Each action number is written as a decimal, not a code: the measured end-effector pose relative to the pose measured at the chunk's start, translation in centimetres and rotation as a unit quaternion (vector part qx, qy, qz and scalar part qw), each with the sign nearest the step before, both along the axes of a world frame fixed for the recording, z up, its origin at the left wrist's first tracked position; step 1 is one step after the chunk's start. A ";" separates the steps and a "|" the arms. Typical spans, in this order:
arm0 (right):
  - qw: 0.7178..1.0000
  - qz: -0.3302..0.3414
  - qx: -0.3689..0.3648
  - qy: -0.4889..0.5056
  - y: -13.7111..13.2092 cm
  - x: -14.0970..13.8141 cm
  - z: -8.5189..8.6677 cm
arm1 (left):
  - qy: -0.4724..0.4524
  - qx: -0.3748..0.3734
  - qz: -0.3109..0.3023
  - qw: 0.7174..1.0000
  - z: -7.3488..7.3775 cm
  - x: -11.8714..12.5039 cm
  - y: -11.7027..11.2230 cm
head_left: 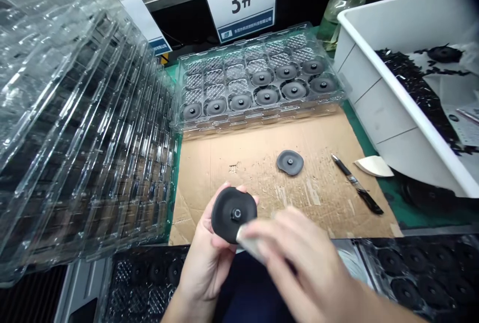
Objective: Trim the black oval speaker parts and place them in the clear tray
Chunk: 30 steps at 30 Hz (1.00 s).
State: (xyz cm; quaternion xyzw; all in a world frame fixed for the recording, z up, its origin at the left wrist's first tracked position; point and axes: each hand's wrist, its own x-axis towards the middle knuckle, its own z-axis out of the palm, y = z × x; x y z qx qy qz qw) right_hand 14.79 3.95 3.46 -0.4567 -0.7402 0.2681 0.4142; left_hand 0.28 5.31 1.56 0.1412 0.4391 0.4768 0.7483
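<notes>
My left hand [211, 248] is closed around a black, rounded disc-shaped part [224, 211] with a small raised hub at its centre, its dished side facing up. Pinched in my right hand [299, 253], which motion smears, is a whitish folded pad [254, 246]. The pad's tip meets the disc's lower right edge. A second dark disc [290, 162] lies alone on the cardboard sheet [209, 163], beyond my hands. Farther back, a clear plastic tray [232, 71] carries several similar discs in its front and right pockets.
Stacked clear trays [86, 128] rise at the left. On the right stand a white bin [404, 98] with black scraps, a pen [357, 183] and a pale wedge-shaped pad [374, 166]. A green-topped bottle [344, 9] is behind. More disc-filled trays [422, 268] sit near the front.
</notes>
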 end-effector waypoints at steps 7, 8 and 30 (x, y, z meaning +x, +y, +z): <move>1.000 -0.006 0.003 0.000 0.3 0.3 -0.2 | -0.004 -0.015 -0.003 1.000 -0.1 0.1 -0.1; 1.000 -0.004 -0.014 0.007 0.3 0.4 -0.2 | -0.001 -0.017 0.001 1.000 -0.1 0.2 -0.1; 0.973 -0.111 -0.199 0.045 1.8 2.7 -5.8 | -0.016 -0.017 0.012 1.000 -1.0 0.0 -0.1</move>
